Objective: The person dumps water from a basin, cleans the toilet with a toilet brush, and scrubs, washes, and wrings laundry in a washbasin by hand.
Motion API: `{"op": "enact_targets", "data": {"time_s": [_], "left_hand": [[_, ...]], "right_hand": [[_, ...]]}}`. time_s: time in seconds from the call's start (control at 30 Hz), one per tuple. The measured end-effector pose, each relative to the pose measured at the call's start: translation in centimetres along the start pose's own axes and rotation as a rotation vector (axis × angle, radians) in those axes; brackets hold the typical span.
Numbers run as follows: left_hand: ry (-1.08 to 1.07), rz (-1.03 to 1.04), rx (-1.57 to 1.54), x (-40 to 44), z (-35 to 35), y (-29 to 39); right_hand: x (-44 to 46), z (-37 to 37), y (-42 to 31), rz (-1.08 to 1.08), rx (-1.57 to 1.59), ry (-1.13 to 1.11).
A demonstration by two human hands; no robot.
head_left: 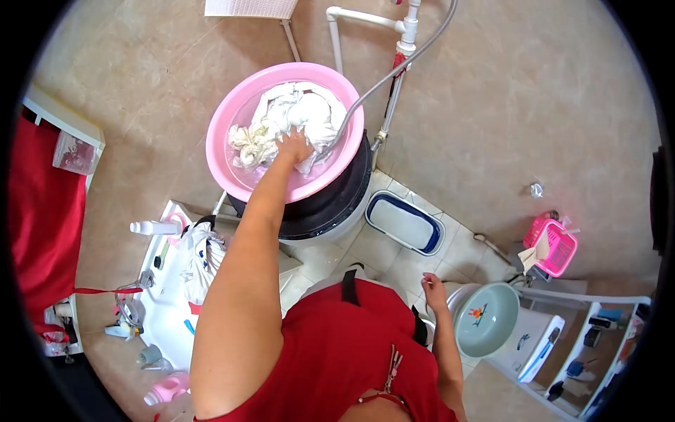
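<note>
My left hand (295,145) reaches into a wide pink basin (217,133), its fingers spread and resting on wet white laundry (309,111). A yellowish-white bunched cloth (253,144) lies left of that hand. Water surrounds the laundry. A grey hose (394,75) runs over the basin's right rim and ends near my left hand. My right hand (434,290) hangs by my side with loosely bent fingers, apparently holding nothing. Close to it is a pale green basin (500,330) with an orange print on its bottom.
The pink basin stands on a black-topped round tub (327,211). A blue-and-white collapsible bucket (405,222) sits on the tiles. At left, a white sink counter (165,320) bears clothes (200,260) and a white bottle (155,228). A pink basket (559,246) and white pipes (365,17) are at right.
</note>
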State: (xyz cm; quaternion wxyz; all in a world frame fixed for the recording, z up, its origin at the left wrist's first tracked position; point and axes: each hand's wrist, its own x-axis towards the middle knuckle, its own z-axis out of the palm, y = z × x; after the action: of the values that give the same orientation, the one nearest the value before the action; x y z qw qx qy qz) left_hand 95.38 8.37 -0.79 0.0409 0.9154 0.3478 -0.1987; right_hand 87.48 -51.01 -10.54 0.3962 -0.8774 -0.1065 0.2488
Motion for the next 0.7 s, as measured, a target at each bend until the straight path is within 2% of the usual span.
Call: {"op": "enact_targets", "data": {"time_s": [0.03,0.13,0.2,0.27,0.33,0.37,0.4,0.47,0.57,0.67,0.7], "left_hand": [[0.134,-0.002,-0.050,-1.3,-0.7,0.4],[0.207,0.053,-0.380,-0.1,-1.3,-1.3],[0.362,-0.019,-0.659,-2.2,-1.8,-1.8],[0.486,-0.046,-0.956,-3.7,-2.1,-3.4],[0.522,-0.031,-1.157,-4.7,-2.2,-5.3],[0.645,-0.056,-1.299,-6.0,-2.9,-5.1],[0.651,-0.144,-1.358,-6.7,-3.3,-5.8],[0.732,-0.160,-1.321,-9.6,-5.0,-6.6],[0.597,-0.284,-1.242,-10.1,-3.6,-9.8],[0.631,-0.182,-1.017,-9.1,-0.9,-12.1],[0.582,-0.167,-0.929,-9.3,-1.5,-12.1]], "right_hand": [[0.5,-0.1,-1.7,-0.011,-0.027,-0.042],[2.5,-1.5,-5.9,-0.087,-0.109,-0.148],[4.1,-3.0,-8.2,-0.188,-0.160,-0.193],[6.3,-4.5,-9.8,-0.256,-0.126,-0.158],[8.9,-5.8,-12.0,-0.295,-0.055,-0.146],[10.0,-6.6,-14.3,-0.351,-0.091,-0.117],[10.9,-7.2,-17.1,-0.408,-0.126,-0.091],[13.1,-7.0,-21.7,-0.545,-0.051,0.003],[14.5,-5.6,-30.8,-0.690,-0.016,0.054],[17.3,-0.7,-37.6,-0.938,0.043,0.050],[18.3,1.3,-39.4,-0.996,0.010,0.036]]}}
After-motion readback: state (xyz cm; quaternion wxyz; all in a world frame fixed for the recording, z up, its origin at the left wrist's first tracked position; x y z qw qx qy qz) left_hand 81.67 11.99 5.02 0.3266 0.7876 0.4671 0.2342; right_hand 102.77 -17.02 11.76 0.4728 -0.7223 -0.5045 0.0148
